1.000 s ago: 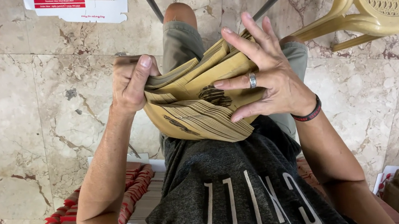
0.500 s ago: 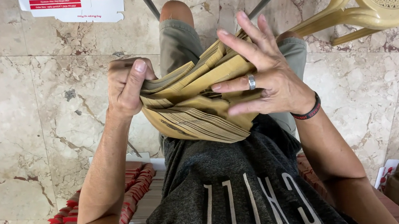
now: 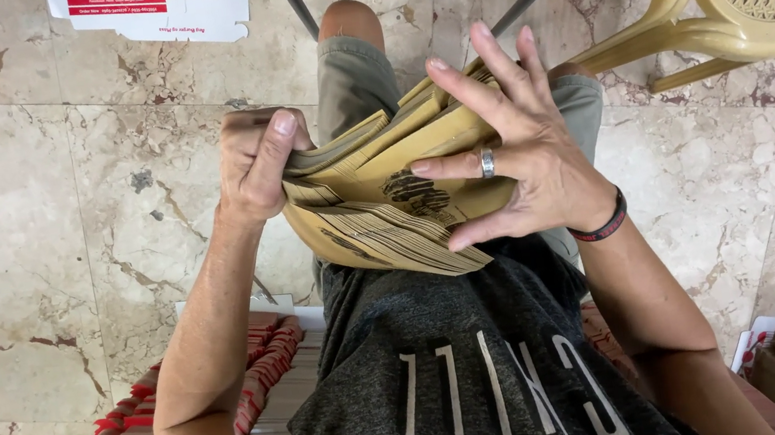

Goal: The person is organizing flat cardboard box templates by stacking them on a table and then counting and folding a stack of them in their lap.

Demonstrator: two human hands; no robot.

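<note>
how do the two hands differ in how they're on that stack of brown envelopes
The left hand is curled, its thumb pressed onto the stack's left end; the right hand lies open, fingers spread flat across the top. The right hand wears a ring and a dark wristband; the left hand shows neither. Both hold the same stack of brown envelopes over the lap.

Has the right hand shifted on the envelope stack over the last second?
No, barely. The right hand lies spread on the envelope stack, as far from the yellow chair as before; only the fingers fan slightly.
</note>
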